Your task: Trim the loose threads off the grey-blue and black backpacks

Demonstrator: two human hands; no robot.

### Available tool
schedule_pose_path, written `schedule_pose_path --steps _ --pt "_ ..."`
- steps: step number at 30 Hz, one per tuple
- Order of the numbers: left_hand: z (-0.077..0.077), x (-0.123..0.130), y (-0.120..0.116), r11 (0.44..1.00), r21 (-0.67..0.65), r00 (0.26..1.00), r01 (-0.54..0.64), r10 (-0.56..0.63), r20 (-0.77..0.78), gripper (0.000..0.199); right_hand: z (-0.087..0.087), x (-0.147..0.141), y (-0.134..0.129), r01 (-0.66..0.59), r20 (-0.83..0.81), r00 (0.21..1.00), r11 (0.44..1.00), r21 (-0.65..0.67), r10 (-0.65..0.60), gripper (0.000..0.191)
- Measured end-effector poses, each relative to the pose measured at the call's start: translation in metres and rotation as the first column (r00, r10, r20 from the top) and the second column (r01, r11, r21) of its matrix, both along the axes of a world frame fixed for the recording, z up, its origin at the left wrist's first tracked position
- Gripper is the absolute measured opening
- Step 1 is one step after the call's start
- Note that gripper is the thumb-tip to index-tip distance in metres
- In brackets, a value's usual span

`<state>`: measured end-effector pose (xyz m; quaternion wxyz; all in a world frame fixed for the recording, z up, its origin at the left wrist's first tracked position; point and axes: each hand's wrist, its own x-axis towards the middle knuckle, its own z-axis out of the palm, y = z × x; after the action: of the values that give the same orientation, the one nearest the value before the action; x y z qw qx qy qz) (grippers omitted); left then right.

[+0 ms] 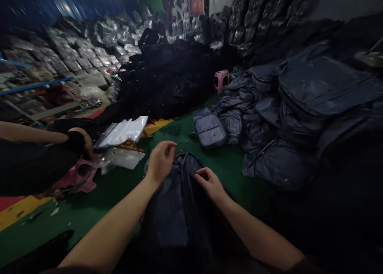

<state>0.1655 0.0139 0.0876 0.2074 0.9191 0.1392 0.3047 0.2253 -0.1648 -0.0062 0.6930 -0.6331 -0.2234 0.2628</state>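
A dark blue-grey backpack (pixel 170 210) stands in front of me, its top towards the floor ahead and its lower part lost in shadow. My left hand (pixel 161 160) is just above its upper left side, fingers curled and tips pinched together. Whatever may be in that pinch is too small to make out. On the other side, my right hand (pixel 209 182) has thumb and forefinger closed at the bag's right edge, seemingly on its fabric. A dark seam or zip line runs down the bag between both hands.
Backpacks lie heaped (pixel 299 106) at the right. A pink stool (pixel 221 80) stands beyond them. At left, another person's arm (pixel 38 132) reaches towards clear plastic bags (pixel 122 132) and a second pink stool (pixel 86 174). Wrapped bundles (pixel 86 50) line the back. The floor (pixel 227 166) is green.
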Motion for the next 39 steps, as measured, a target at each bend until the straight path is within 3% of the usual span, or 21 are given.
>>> schedule_pose_path --steps 2,3,5,7,8,10,12,16,19,22,25,29,33,39 --pt "0.006 -0.005 0.008 0.971 0.145 0.979 -0.190 0.177 0.097 0.036 0.008 -0.005 -0.014 -0.044 -0.075 0.996 0.998 -0.034 0.041 0.034" --pt "0.009 -0.009 0.008 0.958 0.188 0.974 -0.217 0.199 0.108 0.042 0.013 -0.009 -0.022 -0.111 -0.105 0.989 0.992 -0.057 0.105 0.034" --pt "0.013 -0.019 0.000 0.978 0.147 0.988 -0.150 0.141 0.070 0.039 0.022 -0.019 -0.038 -0.273 -0.153 0.955 0.956 -0.104 0.256 0.032" --pt "0.012 -0.033 -0.019 0.996 -0.094 1.000 -0.006 0.005 -0.010 0.027 0.025 -0.030 -0.051 -0.395 -0.221 0.906 0.909 -0.136 0.360 0.028" --pt "0.009 -0.041 -0.031 0.964 -0.262 0.997 0.049 -0.065 -0.052 0.025 0.024 -0.035 -0.056 -0.416 -0.262 0.891 0.898 -0.147 0.370 0.027" --pt "0.002 -0.057 -0.055 0.830 -0.551 0.972 0.082 -0.189 -0.141 0.025 0.019 -0.043 -0.062 -0.399 -0.343 0.879 0.905 -0.146 0.332 0.026" --pt "-0.007 -0.073 -0.075 0.739 -0.669 0.923 0.080 -0.308 -0.229 0.028 0.011 -0.048 -0.067 -0.359 -0.421 0.860 0.928 -0.098 0.288 0.027" --pt "-0.018 -0.098 -0.092 0.762 -0.626 0.842 0.166 -0.440 -0.313 0.045 0.004 -0.053 -0.076 -0.328 -0.534 0.789 0.943 0.053 0.304 0.031" --pt "-0.020 -0.107 -0.099 0.820 -0.547 0.806 0.170 -0.435 -0.402 0.067 0.003 -0.056 -0.081 -0.335 -0.555 0.766 0.938 0.086 0.324 0.034" --pt "-0.023 -0.109 -0.107 0.879 -0.459 0.800 0.133 -0.369 -0.474 0.049 0.002 -0.057 -0.083 -0.330 -0.554 0.765 0.939 0.100 0.328 0.033" --pt "-0.026 -0.108 -0.111 0.881 -0.444 0.785 0.162 -0.387 -0.483 0.016 0.000 -0.057 -0.084 -0.317 -0.536 0.783 0.944 0.092 0.315 0.033" --pt "-0.021 -0.107 -0.106 0.845 -0.482 0.779 0.230 -0.457 -0.429 0.005 -0.001 -0.056 -0.085 -0.307 -0.479 0.835 0.952 0.006 0.273 0.034" --pt "-0.013 -0.111 -0.093 0.787 -0.593 0.788 0.169 -0.470 -0.398 0.008 -0.002 -0.056 -0.085 -0.292 -0.459 0.852 0.956 -0.015 0.253 0.035" --pt "-0.020 -0.111 -0.081 0.579 -0.815 0.847 0.022 -0.445 -0.293 0.015 -0.002 -0.054 -0.081 -0.321 -0.381 0.878 0.947 -0.024 0.288 0.033"
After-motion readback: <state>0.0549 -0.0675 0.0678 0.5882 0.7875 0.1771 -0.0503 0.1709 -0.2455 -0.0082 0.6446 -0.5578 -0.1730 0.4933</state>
